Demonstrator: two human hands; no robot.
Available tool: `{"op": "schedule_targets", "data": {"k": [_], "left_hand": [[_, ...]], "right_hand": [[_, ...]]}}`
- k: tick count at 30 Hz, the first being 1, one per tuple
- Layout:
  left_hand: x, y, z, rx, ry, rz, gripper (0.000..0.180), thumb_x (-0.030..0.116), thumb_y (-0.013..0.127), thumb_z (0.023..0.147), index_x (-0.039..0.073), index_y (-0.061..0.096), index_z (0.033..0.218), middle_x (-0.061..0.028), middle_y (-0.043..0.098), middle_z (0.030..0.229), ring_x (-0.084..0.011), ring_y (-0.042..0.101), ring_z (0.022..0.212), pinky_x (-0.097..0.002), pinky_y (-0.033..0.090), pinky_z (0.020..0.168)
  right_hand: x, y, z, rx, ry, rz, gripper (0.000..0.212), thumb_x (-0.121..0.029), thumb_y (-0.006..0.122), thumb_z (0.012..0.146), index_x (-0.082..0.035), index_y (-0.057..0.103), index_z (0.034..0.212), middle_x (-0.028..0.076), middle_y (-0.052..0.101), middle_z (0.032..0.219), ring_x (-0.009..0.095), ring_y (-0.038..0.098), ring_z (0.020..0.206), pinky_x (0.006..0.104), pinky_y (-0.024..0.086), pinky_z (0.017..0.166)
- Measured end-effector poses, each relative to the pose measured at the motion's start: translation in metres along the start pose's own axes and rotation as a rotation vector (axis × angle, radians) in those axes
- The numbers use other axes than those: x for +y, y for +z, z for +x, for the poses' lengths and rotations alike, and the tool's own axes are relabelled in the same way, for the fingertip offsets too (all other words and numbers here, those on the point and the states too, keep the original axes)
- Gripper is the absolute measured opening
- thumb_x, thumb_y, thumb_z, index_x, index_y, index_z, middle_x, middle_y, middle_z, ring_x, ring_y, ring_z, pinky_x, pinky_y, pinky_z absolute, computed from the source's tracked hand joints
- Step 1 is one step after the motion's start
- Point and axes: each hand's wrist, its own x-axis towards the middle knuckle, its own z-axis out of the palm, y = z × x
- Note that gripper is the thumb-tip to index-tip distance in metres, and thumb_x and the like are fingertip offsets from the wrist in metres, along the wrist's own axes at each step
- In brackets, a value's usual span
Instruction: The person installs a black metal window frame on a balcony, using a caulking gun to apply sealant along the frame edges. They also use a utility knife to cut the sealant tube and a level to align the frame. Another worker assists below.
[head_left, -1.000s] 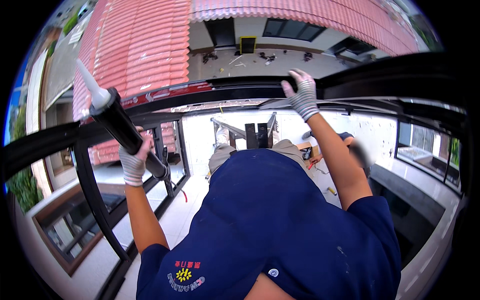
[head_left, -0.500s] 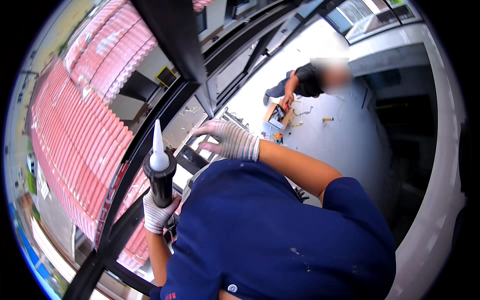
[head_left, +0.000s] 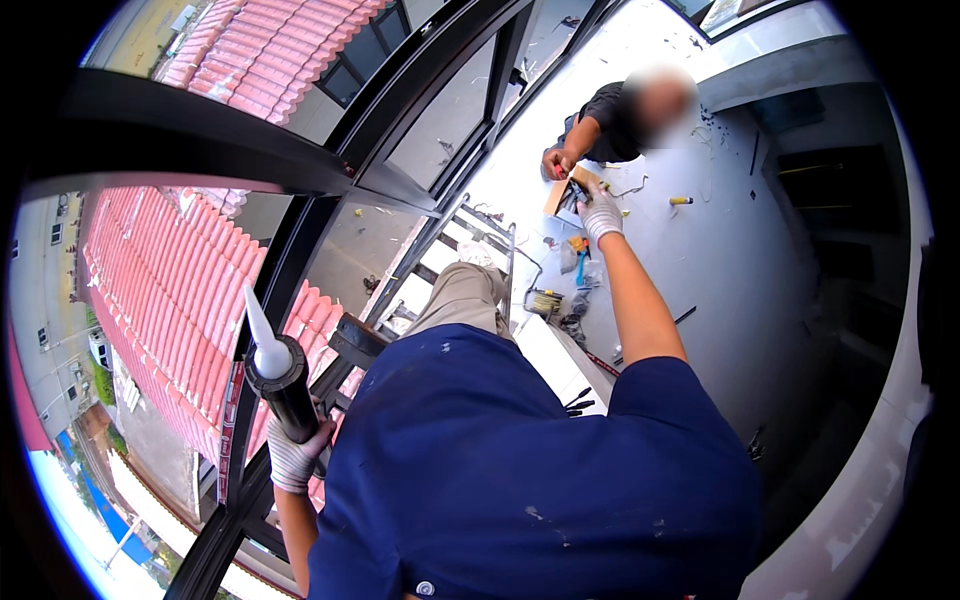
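Observation:
In my gloved left hand (head_left: 292, 455) is a black caulking gun (head_left: 288, 405), its long white nozzle (head_left: 262, 330) pointing up. That hand is low on the left, next to the dark window frame. My right hand (head_left: 600, 215), in a striped glove, is stretched far out with its fingers extended. It overlaps the open cardboard box (head_left: 556, 200) of tools in the picture; I cannot tell whether they touch. A co-worker's hand (head_left: 562, 163) is at the box's far side, with something red in it.
A metal ladder (head_left: 512, 265) stands around my leg. On the floor lie a wire spool (head_left: 543, 302), a blue-handled tool (head_left: 581, 268) and a yellow roll (head_left: 681, 201). Dark window frames (head_left: 310, 240) rise at left, with pink roof tiles (head_left: 160, 290) beyond. The co-worker (head_left: 612, 125) crouches by the box.
My right hand has swung from in front of my chest out toward the box, arm extended. The view has turned. The caulking gun stays in my left hand.

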Motion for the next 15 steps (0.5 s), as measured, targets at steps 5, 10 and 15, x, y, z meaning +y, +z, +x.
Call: {"op": "schedule_targets", "data": {"k": [5, 10, 15], "left_hand": [[0.022, 0.025, -0.011, 0.072, -0.035, -0.042, 0.042, 0.007, 0.082, 0.071, 0.002, 0.063, 0.108, -0.0016, 0.064, 0.078, -0.0104, 0.062, 0.066, -0.0264, 0.051, 0.063], [0.017, 0.033, -0.014, 0.134, -0.029, 0.060, 0.038, 0.009, 0.083, 0.071, 0.001, 0.065, 0.104, -0.0016, 0.066, 0.080, -0.0105, 0.063, 0.069, -0.0262, 0.051, 0.066], [0.015, 0.050, -0.015, 0.187, -0.084, 0.074, 0.038, 0.014, 0.085, 0.072, 0.001, 0.066, 0.103, -0.0009, 0.066, 0.078, -0.0109, 0.063, 0.070, -0.0269, 0.051, 0.068]], "right_hand": [[-0.023, -0.018, 0.038, -0.143, -0.312, -0.089, 0.071, -0.023, 0.067, 0.091, -0.029, 0.035, 0.154, 0.017, 0.059, 0.131, 0.038, 0.059, 0.119, 0.0444, 0.048, 0.103], [-0.008, 0.004, 0.071, -0.084, -0.519, 0.053, 0.053, -0.011, 0.066, 0.091, -0.025, 0.052, 0.140, 0.018, 0.062, 0.117, 0.036, 0.065, 0.104, 0.0426, 0.051, 0.093], [-0.026, -0.022, 0.086, -0.038, -0.816, 0.004, 0.027, -0.014, 0.069, 0.090, -0.013, 0.065, 0.116, 0.016, 0.063, 0.111, 0.037, 0.065, 0.098, 0.0419, 0.052, 0.088]]}}
